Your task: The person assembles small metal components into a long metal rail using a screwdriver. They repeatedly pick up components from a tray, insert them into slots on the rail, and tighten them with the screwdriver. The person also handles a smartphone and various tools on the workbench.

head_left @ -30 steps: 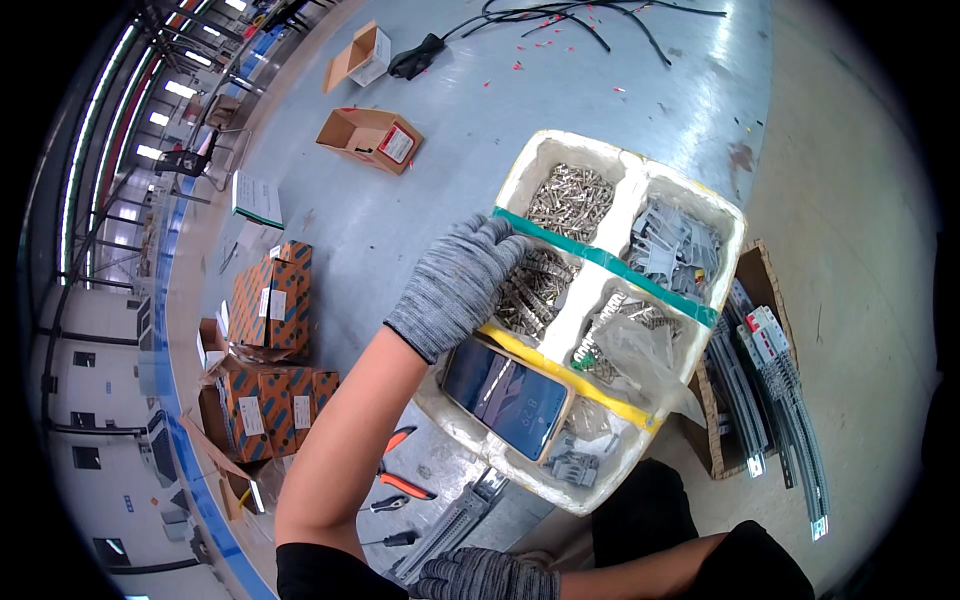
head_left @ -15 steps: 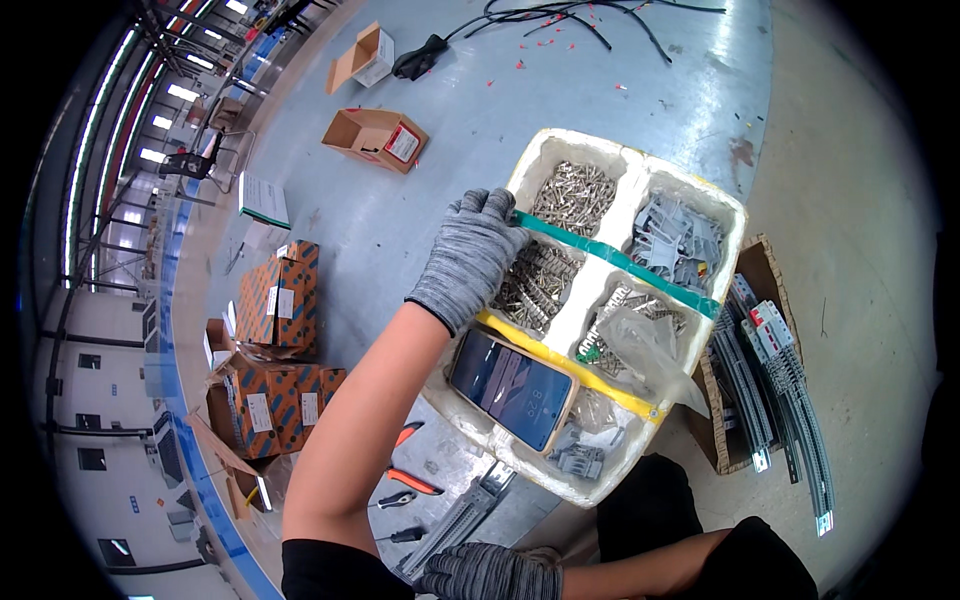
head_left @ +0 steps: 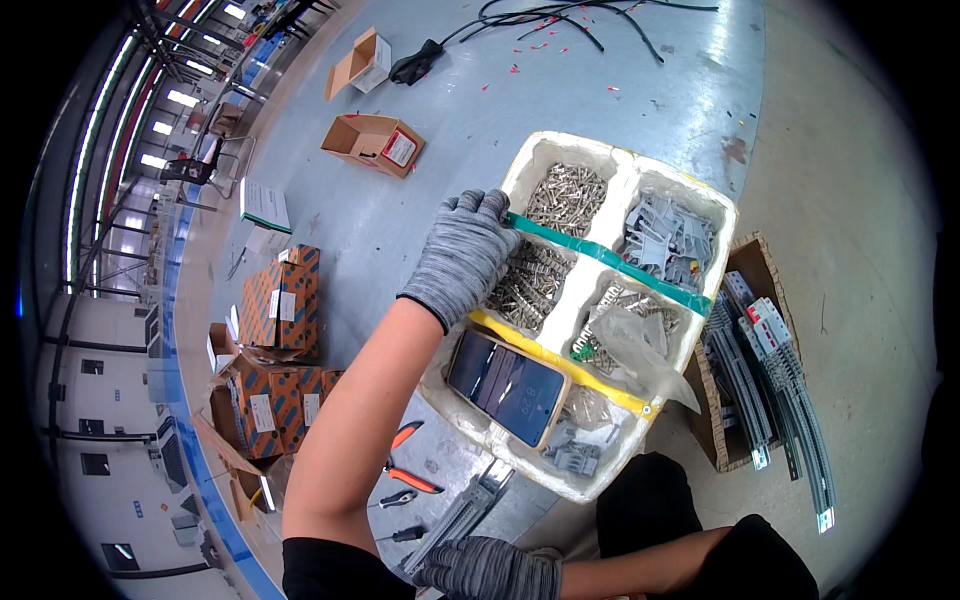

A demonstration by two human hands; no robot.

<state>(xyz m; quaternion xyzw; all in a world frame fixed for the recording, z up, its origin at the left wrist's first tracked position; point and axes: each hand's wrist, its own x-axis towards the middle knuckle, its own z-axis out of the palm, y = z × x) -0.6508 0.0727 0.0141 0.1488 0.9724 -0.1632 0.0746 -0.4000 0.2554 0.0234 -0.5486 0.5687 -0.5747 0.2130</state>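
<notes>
My left hand point(head_left: 463, 255), in a grey knit glove, has its fingers curled over the left rim of a white foam box point(head_left: 612, 240). The box is divided into compartments and bound with green tape point(head_left: 610, 262) and yellow tape point(head_left: 560, 360). Inside lie small metal screws point(head_left: 568, 198), more metal parts point(head_left: 530, 285), grey plastic clips point(head_left: 668, 240) and a clear plastic bag point(head_left: 640, 345). A phone point(head_left: 507, 388) rests over the nearest compartments. Low in the picture, my gloved right hand point(head_left: 487, 570) is closed around the near end of a metal rail assembly point(head_left: 465, 515).
Pliers with orange handles point(head_left: 412, 478) and a screwdriver point(head_left: 405, 534) lie left of the rail. Patterned cartons point(head_left: 280, 300) stand at left, an opened small carton point(head_left: 375, 143) and black cables point(head_left: 560, 12) farther back. At right, a carton point(head_left: 715, 420) holds long rails point(head_left: 800, 410).
The foam box and left hand sit slightly farther left in the picture, as do the far cartons and cables. Both hands keep their holds.
</notes>
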